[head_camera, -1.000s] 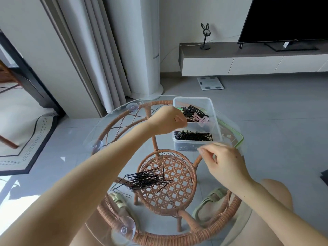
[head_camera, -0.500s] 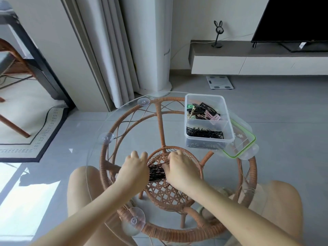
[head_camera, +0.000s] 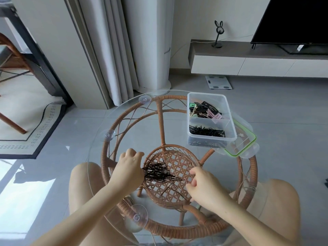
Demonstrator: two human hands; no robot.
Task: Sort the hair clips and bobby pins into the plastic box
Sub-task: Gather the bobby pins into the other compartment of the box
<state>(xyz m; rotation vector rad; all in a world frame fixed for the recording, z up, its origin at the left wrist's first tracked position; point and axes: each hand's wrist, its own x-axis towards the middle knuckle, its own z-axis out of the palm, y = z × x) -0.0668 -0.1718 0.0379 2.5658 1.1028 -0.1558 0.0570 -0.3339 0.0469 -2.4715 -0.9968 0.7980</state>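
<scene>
I count one loose pile of black bobby pins (head_camera: 159, 173) on the round glass surface (head_camera: 124, 125). Left grip (head_camera: 128, 168) clasps its end; right grip (head_camera: 204, 185) is curled, hold unclear. One clear divided plastic box (head_camera: 205, 97) sits beyond, one green-rimmed lid (head_camera: 245, 139) beside it.

Left hand (head_camera: 130, 170), right hand (head_camera: 204, 185) bare; forearms (head_camera: 85, 213) bare to frame edge; bare knees (head_camera: 276, 196).

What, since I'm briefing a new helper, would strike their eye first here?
A dark bunch of bobby pins lies on the glass table, gripped at its left end by the left hand, with the right hand close by. At the far right, a clear plastic box holds hair clips in its far compartment and more pins nearer.
</scene>
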